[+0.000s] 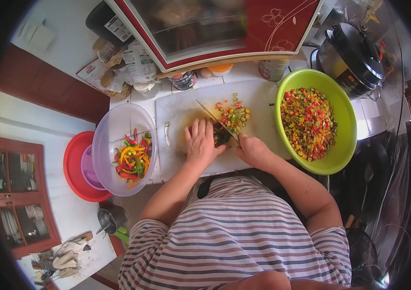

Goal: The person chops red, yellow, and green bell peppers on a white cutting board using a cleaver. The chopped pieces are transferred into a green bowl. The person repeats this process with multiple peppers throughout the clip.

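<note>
On a white cutting board (263, 145), my left hand (202, 142) presses down on peppers (220, 133), mostly hidden beneath its spread fingers. My right hand (255, 150) grips a knife (220, 122), whose blade lies slantwise beside the left fingertips. Sliced peppers (236, 116) in red, green and yellow are heaped on the board just beyond the blade. To the left, a clear purple-tinted plastic bowl (105, 127) holds whole red, yellow and green chili peppers (132, 156). To the right, a large lime-green basin (345, 145) contains many chopped peppers (308, 123).
A red-framed glass cabinet (281, 29) stands behind the board, with jars, a can (183, 79) and a tin (273, 69) by its base. A black electric pressure cooker (350, 61) is at the back right. A red basin (76, 166) sits beyond the purple bowl.
</note>
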{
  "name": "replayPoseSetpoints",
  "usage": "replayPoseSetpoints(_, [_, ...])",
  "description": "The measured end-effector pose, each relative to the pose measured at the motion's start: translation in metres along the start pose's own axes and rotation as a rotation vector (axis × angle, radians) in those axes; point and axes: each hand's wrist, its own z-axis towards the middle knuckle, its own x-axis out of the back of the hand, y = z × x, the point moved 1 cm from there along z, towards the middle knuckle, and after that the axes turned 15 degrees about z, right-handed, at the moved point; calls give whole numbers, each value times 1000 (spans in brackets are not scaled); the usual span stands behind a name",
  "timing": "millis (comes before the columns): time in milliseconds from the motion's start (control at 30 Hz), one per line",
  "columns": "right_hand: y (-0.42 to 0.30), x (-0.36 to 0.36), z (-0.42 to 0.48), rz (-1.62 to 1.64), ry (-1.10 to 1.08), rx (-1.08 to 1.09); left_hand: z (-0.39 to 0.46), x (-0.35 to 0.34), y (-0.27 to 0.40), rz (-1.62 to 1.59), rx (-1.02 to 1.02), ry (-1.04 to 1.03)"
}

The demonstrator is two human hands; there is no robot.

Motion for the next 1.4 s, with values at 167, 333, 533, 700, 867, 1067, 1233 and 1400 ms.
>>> replayPoseSetpoints(167, [3, -4, 0, 16, 15, 15, -7, -20, 6, 43, 4, 44])
replayPoseSetpoints(333, [2, 16, 0, 215, -34, -77, -5, -16, 9, 89, -1, -3])
replayPoseSetpoints(533, [-14, 28, -37, 97, -58, -20, -4, -21, 8, 36, 31, 30])
replayPoseSetpoints(700, [-5, 8, -49, -111, -32, 12, -3, -27, 8, 74, -13, 126])
replayPoseSetpoints(867, [-12, -3, -31, -127, -55, 41, -4, -31, 7, 89, -26, 109])
replayPoseSetpoints(1067, [8, -7, 9, -43, -3, 30, -3, -30, 9, 125, -30, 137])
replayPoseSetpoints(1233, [-15, 27, -27, -19, -138, -71, -4, -40, 8, 88, 12, 106])
replayPoseSetpoints(1400, [-13, 18, -41, -82, -145, -76, -5, -32, 8, 34, 16, 104])
